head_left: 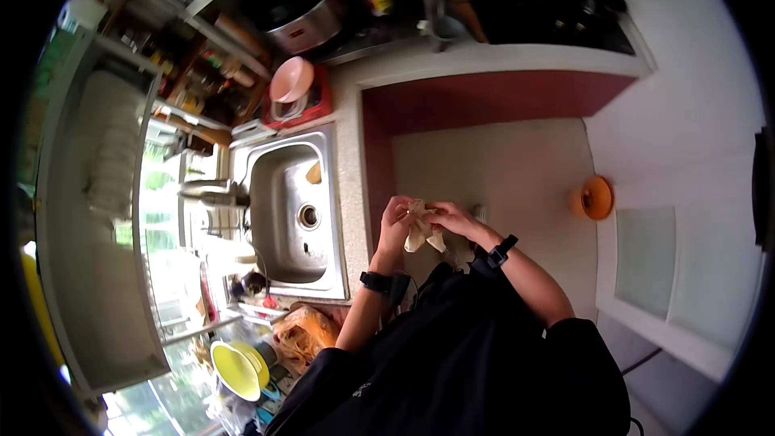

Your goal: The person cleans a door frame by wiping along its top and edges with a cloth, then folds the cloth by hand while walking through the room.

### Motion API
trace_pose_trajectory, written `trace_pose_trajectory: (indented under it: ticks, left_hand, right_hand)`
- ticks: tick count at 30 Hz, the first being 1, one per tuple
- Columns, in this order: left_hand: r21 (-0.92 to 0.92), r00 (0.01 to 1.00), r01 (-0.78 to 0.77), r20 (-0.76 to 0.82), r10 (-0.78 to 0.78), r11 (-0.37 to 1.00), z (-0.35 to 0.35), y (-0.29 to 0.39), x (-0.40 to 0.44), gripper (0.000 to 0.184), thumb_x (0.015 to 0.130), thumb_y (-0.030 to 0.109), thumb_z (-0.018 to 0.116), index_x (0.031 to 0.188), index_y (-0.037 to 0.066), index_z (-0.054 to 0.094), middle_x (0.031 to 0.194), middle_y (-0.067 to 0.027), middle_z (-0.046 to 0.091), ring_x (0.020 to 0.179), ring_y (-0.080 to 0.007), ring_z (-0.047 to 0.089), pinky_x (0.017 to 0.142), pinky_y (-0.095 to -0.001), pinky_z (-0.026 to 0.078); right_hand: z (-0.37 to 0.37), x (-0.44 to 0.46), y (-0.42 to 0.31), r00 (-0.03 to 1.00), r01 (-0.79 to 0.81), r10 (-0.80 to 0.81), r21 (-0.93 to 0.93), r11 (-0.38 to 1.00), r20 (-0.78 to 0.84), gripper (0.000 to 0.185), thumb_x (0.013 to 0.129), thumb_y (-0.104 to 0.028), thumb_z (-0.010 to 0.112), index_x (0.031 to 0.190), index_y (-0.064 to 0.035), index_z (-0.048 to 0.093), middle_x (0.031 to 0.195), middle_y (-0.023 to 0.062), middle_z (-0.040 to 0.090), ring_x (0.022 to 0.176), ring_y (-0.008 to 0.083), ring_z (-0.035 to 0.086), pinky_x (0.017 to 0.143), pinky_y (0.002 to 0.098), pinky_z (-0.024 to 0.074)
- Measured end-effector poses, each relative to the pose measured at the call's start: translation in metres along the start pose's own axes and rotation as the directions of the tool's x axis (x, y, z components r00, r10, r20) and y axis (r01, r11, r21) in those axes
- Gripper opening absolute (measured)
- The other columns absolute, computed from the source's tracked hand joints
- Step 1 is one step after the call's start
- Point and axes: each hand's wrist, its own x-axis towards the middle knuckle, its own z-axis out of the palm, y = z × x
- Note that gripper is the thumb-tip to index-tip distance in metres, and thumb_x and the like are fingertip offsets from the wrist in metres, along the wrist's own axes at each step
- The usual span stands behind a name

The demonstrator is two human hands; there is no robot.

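Note:
Both hands meet in front of my body, over the floor beside the sink. Between them hangs a limp, cream-coloured item [416,236] with loose ends, perhaps a glove; its exact kind is hard to make out. My left hand [394,218] pinches its upper left part, fingers closed. From the other side, my right hand [452,220] grips its upper right part with bent fingers. A black band circles each wrist.
To the left is a steel sink [278,194] in a counter. A pink bowl [291,80] sits on a red basket [321,105]. Near my left arm are an orange plastic bag [307,335] and a yellow-green basin [239,371]. An orange bin [596,198] stands right, by the wall.

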Motion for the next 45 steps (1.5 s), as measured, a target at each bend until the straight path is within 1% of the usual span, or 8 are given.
trace_pose_trajectory:
  ticks: [8, 13, 19, 22, 28, 33, 36, 45]
  left_hand:
    - [0.101, 0.958, 0.019, 0.284, -0.047, 0.995, 0.079, 0.008, -0.017, 0.036, 0.088, -0.006, 0.056, 0.122, 0.005, 0.054, 0.102, -0.0091, 0.066, 0.093, -0.0159, 0.064, 0.077, -0.0270, 0.052]
    - [0.113, 0.872, 0.049, 0.481, -0.098, 0.992, 0.149, -0.024, -0.034, 0.035, 0.088, -0.006, 0.060, 0.120, 0.004, 0.055, 0.101, -0.0110, 0.068, 0.090, -0.0166, 0.066, 0.077, -0.0276, 0.052]
    - [0.203, 0.807, -0.014, 0.580, -0.109, 0.979, 0.242, -0.088, -0.088, 0.029, 0.085, -0.007, 0.059, 0.113, 0.003, 0.059, 0.094, -0.0086, 0.068, 0.085, -0.0155, 0.065, 0.078, -0.0285, 0.052]
    - [0.269, 0.764, -0.011, 0.623, -0.165, 0.963, 0.283, -0.126, -0.131, 0.028, 0.084, -0.007, 0.059, 0.110, 0.003, 0.060, 0.091, -0.0062, 0.067, 0.084, -0.0132, 0.063, 0.078, -0.0266, 0.050]
    - [0.433, 0.679, -0.128, 0.694, -0.239, 0.892, 0.374, -0.176, -0.234, 0.025, 0.085, -0.004, 0.057, 0.108, 0.004, 0.060, 0.087, -0.0048, 0.066, 0.081, -0.0110, 0.061, 0.072, -0.0254, 0.048]
    - [0.501, 0.372, -0.045, 0.811, -0.451, 0.864, 0.461, -0.221, -0.323, 0.033, 0.085, -0.002, 0.060, 0.117, 0.005, 0.057, 0.086, -0.0041, 0.065, 0.080, -0.0107, 0.060, 0.072, -0.0239, 0.047]
    - [0.547, 0.097, -0.309, 0.832, -0.546, 0.778, 0.505, -0.246, -0.380, 0.037, 0.084, -0.002, 0.063, 0.120, 0.006, 0.055, 0.087, -0.0042, 0.065, 0.081, -0.0099, 0.060, 0.074, -0.0239, 0.047]
    - [0.336, -0.145, -0.735, 0.770, -0.621, 0.589, 0.625, -0.279, -0.487, 0.035, 0.085, 0.005, 0.067, 0.118, 0.007, 0.056, 0.088, -0.0088, 0.068, 0.071, -0.0127, 0.064, 0.064, -0.0266, 0.050]
  right_hand:
    - [-0.046, -0.109, 0.017, 0.886, 0.219, -0.352, -0.398, 0.891, -0.302, 0.016, 0.092, -0.015, 0.068, 0.096, -0.0001, 0.071, 0.073, 0.0026, 0.065, 0.065, 0.0086, 0.057, 0.060, 0.0263, 0.0456]
    - [-0.063, -0.209, 0.039, 0.679, 0.184, -0.534, -0.587, 0.788, -0.504, 0.015, 0.087, -0.013, 0.069, 0.095, 0.0001, 0.072, 0.076, 0.0140, 0.068, 0.065, 0.0240, 0.065, 0.061, 0.0340, 0.0489]
    - [-0.070, -0.337, 0.101, 0.398, 0.065, -0.583, -0.612, 0.788, -0.708, 0.017, 0.088, -0.012, 0.070, 0.097, 0.0018, 0.072, 0.081, 0.0156, 0.069, 0.068, 0.0240, 0.067, 0.063, 0.0324, 0.0510]
    - [-0.062, -0.403, 0.140, 0.299, 0.052, -0.513, -0.523, 0.851, -0.805, 0.018, 0.086, -0.013, 0.068, 0.098, -0.0003, 0.073, 0.082, 0.0161, 0.069, 0.070, 0.0294, 0.066, 0.064, 0.0341, 0.0505]
    - [-0.040, -0.535, 0.250, -0.104, 0.246, -0.337, -0.353, 0.903, -0.936, 0.019, 0.090, -0.015, 0.067, 0.099, 0.0007, 0.072, 0.075, 0.0098, 0.068, 0.066, 0.0169, 0.064, 0.062, 0.0297, 0.0496]
    - [-0.023, -0.642, 0.346, -0.143, 0.574, -0.060, -0.132, 0.808, -0.988, 0.017, 0.095, -0.015, 0.062, 0.097, -0.0004, 0.069, 0.072, 0.0015, 0.064, 0.065, 0.0091, 0.058, 0.063, 0.0244, 0.0466]
    - [0.005, -0.681, 0.398, -0.153, 0.736, 0.117, -0.034, 0.676, -0.981, 0.017, 0.098, -0.017, 0.059, 0.099, -0.0015, 0.065, 0.079, 0.0012, 0.064, 0.071, 0.0093, 0.058, 0.068, 0.0241, 0.0474]
    - [-0.023, -0.734, 0.458, -0.234, 0.720, 0.253, 0.007, 0.694, -0.939, 0.018, 0.092, -0.010, 0.068, 0.104, -0.0031, 0.055, 0.090, 0.0040, 0.065, 0.085, 0.0116, 0.063, 0.077, 0.0280, 0.0509]
